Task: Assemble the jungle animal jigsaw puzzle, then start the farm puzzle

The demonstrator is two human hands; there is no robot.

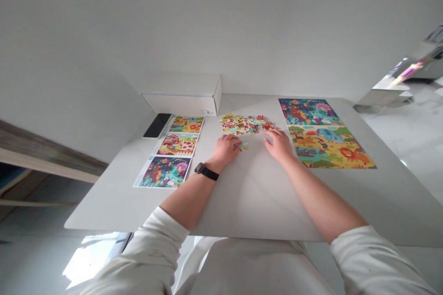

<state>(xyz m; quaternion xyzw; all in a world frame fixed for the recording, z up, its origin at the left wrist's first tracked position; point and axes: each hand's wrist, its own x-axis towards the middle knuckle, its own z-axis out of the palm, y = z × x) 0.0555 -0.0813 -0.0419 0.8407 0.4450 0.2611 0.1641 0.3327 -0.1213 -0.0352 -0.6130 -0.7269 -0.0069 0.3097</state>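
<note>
A loose pile of jigsaw puzzle pieces (238,123), mostly green, red and cream, lies on the white table ahead of my hands. My left hand (225,149), with a black watch on its wrist, rests on the table just below the pile. Its bent fingertips are closed on a small green and light-coloured puzzle piece (245,146) that lies flat. At the right edge of the pile is my right hand (279,145). Its fingers reach toward the red pieces, and the thumb stands apart from them. No piece shows in that hand.
Two joined puzzle pictures (323,136) lie at the right. On the left are a sheet with three small reference pictures (178,144) and a black phone (157,125). A white box (183,103) stands at the back against the wall. The table's front edge (256,238) is near my body.
</note>
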